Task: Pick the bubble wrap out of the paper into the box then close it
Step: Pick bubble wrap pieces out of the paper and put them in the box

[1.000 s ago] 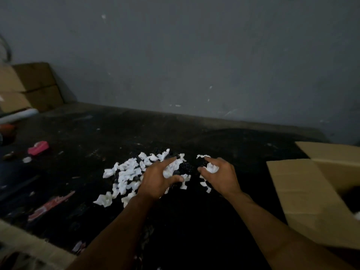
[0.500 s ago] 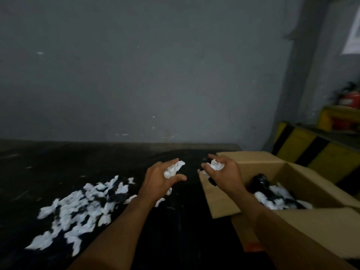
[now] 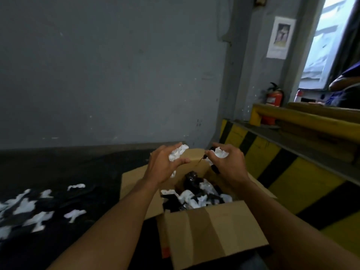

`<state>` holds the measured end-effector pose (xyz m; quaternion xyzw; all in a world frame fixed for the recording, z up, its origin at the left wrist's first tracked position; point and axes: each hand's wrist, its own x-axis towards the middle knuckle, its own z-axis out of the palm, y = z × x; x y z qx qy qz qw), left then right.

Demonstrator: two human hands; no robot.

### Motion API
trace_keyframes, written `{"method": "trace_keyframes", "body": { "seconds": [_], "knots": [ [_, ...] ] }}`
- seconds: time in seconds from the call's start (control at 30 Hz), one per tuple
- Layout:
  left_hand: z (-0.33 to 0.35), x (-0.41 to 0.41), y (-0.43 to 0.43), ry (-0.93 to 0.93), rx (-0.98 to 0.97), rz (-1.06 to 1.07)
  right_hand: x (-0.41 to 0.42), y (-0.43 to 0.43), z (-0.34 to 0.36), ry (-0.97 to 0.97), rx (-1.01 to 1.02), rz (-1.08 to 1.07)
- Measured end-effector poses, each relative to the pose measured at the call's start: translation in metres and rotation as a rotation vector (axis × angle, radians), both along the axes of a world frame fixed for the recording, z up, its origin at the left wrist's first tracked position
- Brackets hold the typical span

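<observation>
An open cardboard box (image 3: 212, 232) stands at the table's right end with its flaps spread. Inside lie white and dark crumpled pieces (image 3: 194, 197). My left hand (image 3: 165, 164) hovers over the box's far left part, its fingers curled round a wad of white pieces (image 3: 178, 152). My right hand (image 3: 227, 162) is above the box's far side and grips another white wad (image 3: 221, 152) together with something small and dark. A heap of white scraps (image 3: 29, 209) remains on the black table (image 3: 78, 172) at the left.
A grey wall runs behind the table. A yellow and black striped barrier (image 3: 282, 172) stands right of the box, with a red fire extinguisher (image 3: 273, 99) behind it. A person's arm (image 3: 342, 82) shows at the far right by a doorway.
Both hands lifted handfuls of white pieces off the table heap and carried them right, from beside the box to above its opening. The view swung right with them.
</observation>
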<state>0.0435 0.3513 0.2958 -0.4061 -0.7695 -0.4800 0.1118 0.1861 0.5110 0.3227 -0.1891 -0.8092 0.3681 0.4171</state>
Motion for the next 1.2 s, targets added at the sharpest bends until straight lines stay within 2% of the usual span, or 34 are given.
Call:
{"method": "trace_keyframes", "body": {
  "seconds": [0.23, 0.5, 0.63, 0.77, 0.9, 0.97, 1.03, 1.2],
  "knots": [
    [-0.021, 0.007, 0.087, -0.082, -0.082, 0.138, -0.006, 0.1, -0.028, -0.109, -0.023, 0.095],
    [-0.061, -0.021, 0.093, -0.207, -0.243, 0.273, -0.069, 0.125, -0.079, -0.17, -0.113, 0.24],
    [-0.082, -0.045, 0.096, -0.259, -0.321, 0.335, -0.11, 0.12, -0.106, -0.281, -0.133, 0.293],
    [-0.11, -0.077, 0.108, -0.358, -0.395, 0.396, -0.152, 0.12, -0.135, -0.421, -0.09, 0.291],
    [-0.132, -0.097, 0.118, -0.442, -0.557, 0.45, -0.184, 0.119, -0.157, -0.57, 0.109, 0.228],
    [-0.141, -0.105, 0.122, -0.481, -0.609, 0.466, -0.19, 0.12, -0.164, -0.659, 0.102, 0.226],
    [-0.149, -0.114, 0.122, -0.505, -0.625, 0.484, -0.194, 0.122, -0.17, -0.677, 0.107, 0.241],
    [-0.153, -0.131, 0.124, -0.428, -0.611, 0.485, -0.203, 0.128, -0.181, -0.59, 0.154, 0.215]
  ]
}}
